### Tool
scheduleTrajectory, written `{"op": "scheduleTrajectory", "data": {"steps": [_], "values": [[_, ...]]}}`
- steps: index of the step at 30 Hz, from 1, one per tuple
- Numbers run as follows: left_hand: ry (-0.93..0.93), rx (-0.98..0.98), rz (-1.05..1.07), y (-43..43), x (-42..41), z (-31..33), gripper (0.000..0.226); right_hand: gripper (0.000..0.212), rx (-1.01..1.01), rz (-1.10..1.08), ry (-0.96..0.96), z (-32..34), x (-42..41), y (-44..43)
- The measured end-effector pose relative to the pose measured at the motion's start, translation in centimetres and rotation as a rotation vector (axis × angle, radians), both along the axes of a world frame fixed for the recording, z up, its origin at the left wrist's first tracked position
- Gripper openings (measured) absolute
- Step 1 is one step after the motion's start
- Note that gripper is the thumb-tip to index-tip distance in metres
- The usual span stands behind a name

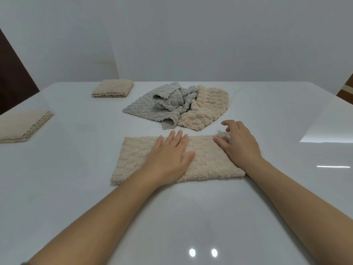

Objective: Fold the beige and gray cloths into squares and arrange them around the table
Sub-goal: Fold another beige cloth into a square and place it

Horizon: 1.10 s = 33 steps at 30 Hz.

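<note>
The half-folded beige cloth (133,159) is pressed under the flat left hand (170,152), its far corner pinched by the right hand (238,144). Two beige squares (113,88) are already placed left of the hands; beyond them, a gray cloth (145,106) and a crumpled beige cloth (208,106) are yet to be folded.

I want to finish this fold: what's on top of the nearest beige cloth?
On the beige cloth, the left hand rests flat on its middle; the right hand pinches its far right corner. Cloth beneath both hands is hidden.
</note>
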<state>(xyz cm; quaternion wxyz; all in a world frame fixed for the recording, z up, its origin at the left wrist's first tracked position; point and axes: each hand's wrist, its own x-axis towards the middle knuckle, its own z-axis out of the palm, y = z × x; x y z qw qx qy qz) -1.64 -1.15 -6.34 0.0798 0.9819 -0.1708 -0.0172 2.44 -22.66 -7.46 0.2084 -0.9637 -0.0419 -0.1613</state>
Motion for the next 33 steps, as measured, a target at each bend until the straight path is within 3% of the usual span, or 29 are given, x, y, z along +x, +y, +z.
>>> {"op": "scheduleTrajectory", "data": {"steps": [8,11,13,16,20,24,33], "values": [[0.0,0.041,0.238,7.0,-1.8,-0.9,0.068,0.053,0.029,0.002,0.014,-0.1,0.1,-0.2],[-0.008,0.027,0.24,6.9,-1.8,-1.0,0.068,0.056,0.172,0.023,0.135,1.0,0.3,-0.6],[-0.011,0.023,0.238,6.9,-1.8,-1.0,0.067,0.054,0.25,0.015,0.118,2.8,-0.2,-0.3],[-0.012,0.012,0.239,6.8,-1.8,-1.0,0.065,0.052,0.015,0.149,0.009,5.1,-2.0,3.4],[-0.02,0.001,0.24,6.8,-2.0,-0.8,0.059,0.057,-0.256,0.332,0.093,3.3,-4.2,11.5],[-0.022,-0.011,0.245,6.8,-1.9,-0.9,0.057,0.055,-0.224,0.279,0.113,0.5,-3.9,14.2],[-0.02,-0.017,0.237,7.0,-1.9,-1.1,0.058,0.061,-0.242,0.176,0.222,0.2,-3.7,8.8]]}}
